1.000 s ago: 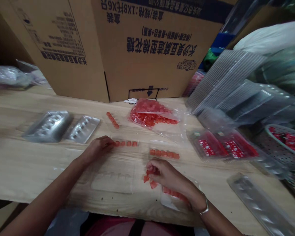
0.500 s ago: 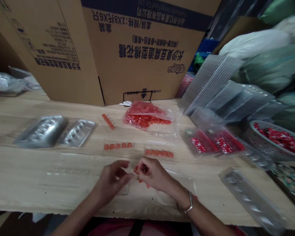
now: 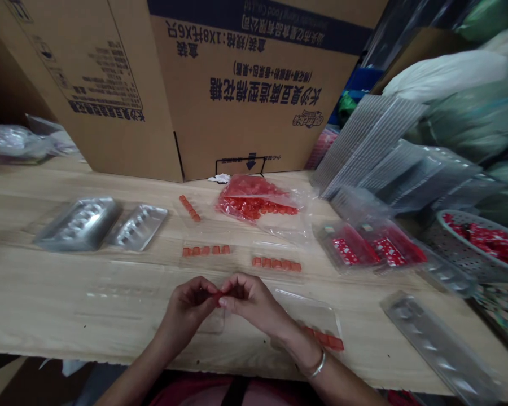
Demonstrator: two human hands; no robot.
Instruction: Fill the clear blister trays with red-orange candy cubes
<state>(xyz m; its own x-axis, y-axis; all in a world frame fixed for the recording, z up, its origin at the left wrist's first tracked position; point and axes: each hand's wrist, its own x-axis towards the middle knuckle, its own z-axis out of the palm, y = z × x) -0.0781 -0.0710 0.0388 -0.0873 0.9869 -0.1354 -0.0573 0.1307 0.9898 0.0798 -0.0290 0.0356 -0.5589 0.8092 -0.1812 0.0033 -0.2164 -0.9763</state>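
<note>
Red cube (image 3: 218, 295), small, light and probably slippery, is pinched between left hand (image 3: 189, 307) and right hand (image 3: 249, 299) above the surface (image 3: 46, 293); fingertip grip suits.

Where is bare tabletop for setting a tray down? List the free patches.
Free: the near-left tabletop, in front of the silver blister trays and left of the left hand. Crowded: the right side, with red packets, clear tray stacks and a basket; rows of orange cubes fill the centre.

Lighting is soft, even and moderately dim; shadows are faint. The tabletop (image 3: 46, 293) bows from wide-angle distortion. The clear trays (image 3: 389, 146) at right show glare and slight blur.
</note>
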